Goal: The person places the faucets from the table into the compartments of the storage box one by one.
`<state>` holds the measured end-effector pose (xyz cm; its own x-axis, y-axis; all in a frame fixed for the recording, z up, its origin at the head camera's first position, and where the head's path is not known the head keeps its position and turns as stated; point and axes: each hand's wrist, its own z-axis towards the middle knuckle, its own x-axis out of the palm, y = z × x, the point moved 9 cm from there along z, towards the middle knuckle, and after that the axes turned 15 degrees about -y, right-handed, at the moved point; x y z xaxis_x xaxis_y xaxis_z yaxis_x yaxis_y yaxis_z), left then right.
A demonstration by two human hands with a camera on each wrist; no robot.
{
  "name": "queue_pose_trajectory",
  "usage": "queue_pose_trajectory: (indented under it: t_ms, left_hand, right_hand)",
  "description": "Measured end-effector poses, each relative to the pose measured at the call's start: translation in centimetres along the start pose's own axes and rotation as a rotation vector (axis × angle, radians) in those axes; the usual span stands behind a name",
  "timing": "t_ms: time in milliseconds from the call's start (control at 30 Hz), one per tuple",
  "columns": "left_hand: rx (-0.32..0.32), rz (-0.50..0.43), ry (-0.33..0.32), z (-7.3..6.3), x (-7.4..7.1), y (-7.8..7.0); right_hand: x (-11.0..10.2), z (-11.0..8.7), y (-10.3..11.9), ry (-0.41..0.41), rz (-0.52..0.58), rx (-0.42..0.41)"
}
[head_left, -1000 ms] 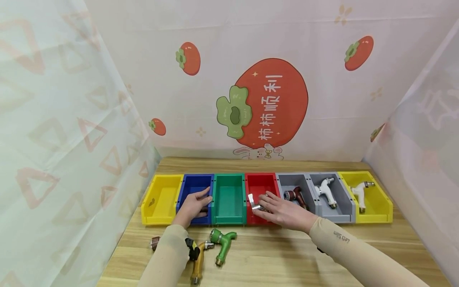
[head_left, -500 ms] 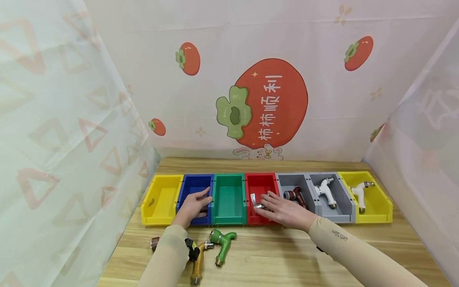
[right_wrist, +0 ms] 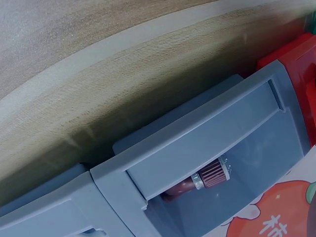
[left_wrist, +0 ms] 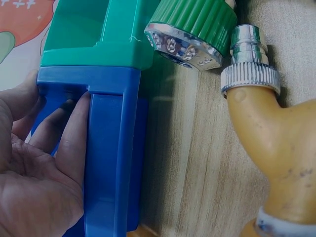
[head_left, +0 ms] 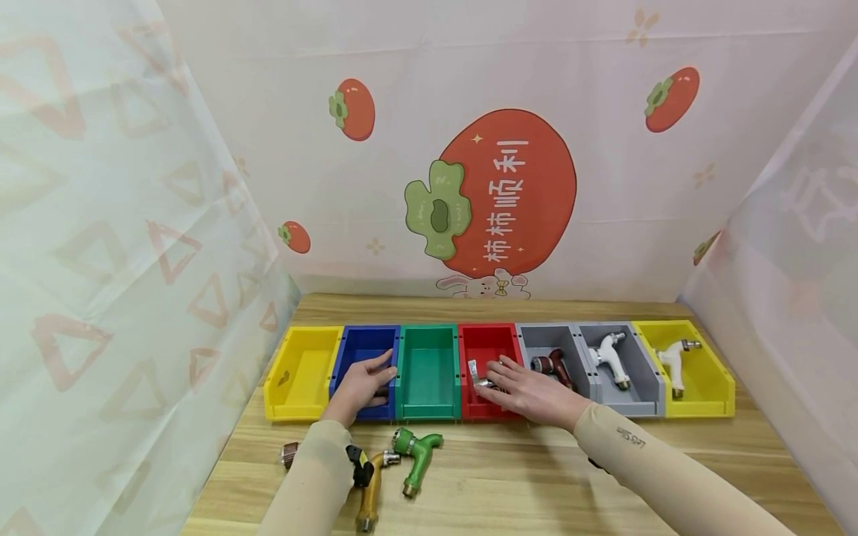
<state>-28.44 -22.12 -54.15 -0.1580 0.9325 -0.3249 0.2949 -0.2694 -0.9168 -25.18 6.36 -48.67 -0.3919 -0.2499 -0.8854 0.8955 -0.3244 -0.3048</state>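
Note:
In the head view my right hand [head_left: 529,394] reaches into the red bin [head_left: 488,339] and holds a tap with a silver lever [head_left: 474,372]; the fingers hide most of its body. My left hand [head_left: 358,387] is in the blue bin [head_left: 365,335]. In the left wrist view its fairly straight fingers [left_wrist: 73,140] touch the inner side wall beside the green bin [left_wrist: 94,54]. On the table near the left forearm lie a green tap [head_left: 421,458] and an orange tap [head_left: 371,499], with a brown ribbed knob [head_left: 289,454] partly behind the sleeve.
Bins stand side by side along the back. A dark red tap [head_left: 553,365] lies in one grey bin [head_left: 536,339], a white tap [head_left: 611,361] in the other. Another white tap [head_left: 672,365] lies in the right yellow bin [head_left: 700,406]. Printed cloth hangs behind and at both sides.
The silver lever has turned more upright and shifted slightly right, with small movement of my right hand over it. My left hand stays in the blue bin.

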Motion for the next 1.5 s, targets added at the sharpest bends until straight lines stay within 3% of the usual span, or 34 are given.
queue_pose_trajectory:
  t_ms: [800,1267,1500]
  left_hand:
    - [-0.009,0.006,-0.006,0.05,0.08,0.00]
    - [-0.016,0.003,-0.005,0.43,-0.03,0.19]
    - [-0.009,0.012,-0.011,0.14,0.04,-0.04]
  right_hand:
    - [0.37,-0.02,-0.38,0.050,0.003,0.026]
    - [0.44,0.12,-0.72,0.067,0.065,0.070]
    - [0.31,0.23,-0.72,-0.002,0.075,0.034]
